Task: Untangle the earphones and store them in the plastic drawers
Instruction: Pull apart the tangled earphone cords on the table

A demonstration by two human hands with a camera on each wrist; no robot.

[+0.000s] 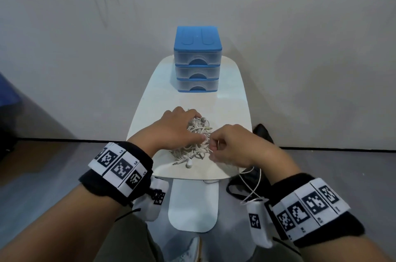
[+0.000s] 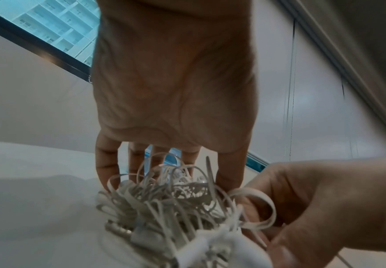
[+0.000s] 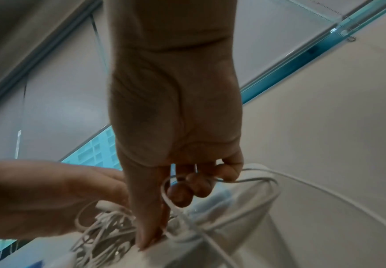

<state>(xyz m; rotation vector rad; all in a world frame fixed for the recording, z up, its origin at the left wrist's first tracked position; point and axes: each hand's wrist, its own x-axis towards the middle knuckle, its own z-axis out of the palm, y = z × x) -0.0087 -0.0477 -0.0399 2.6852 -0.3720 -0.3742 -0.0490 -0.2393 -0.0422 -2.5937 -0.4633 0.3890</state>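
White tangled earphone cables (image 1: 194, 141) lie heaped on the white bench (image 1: 231, 111); left hand (image 1: 171, 131) fingers spread, pressing them, right hand (image 1: 230, 144) pinching one cord; blue-topped plastic drawers (image 1: 197, 59) behind.

Both forearms reach forward, wrists banded. Left hand (image 1: 177, 126) palm down, fingers (image 2: 106, 170) spread and bent over the earphones (image 1: 196, 141), touching them. Right hand (image 1: 230, 144) just beside, fingers (image 3: 199, 186) curled, thumb and index pinching a cord (image 3: 244, 179).
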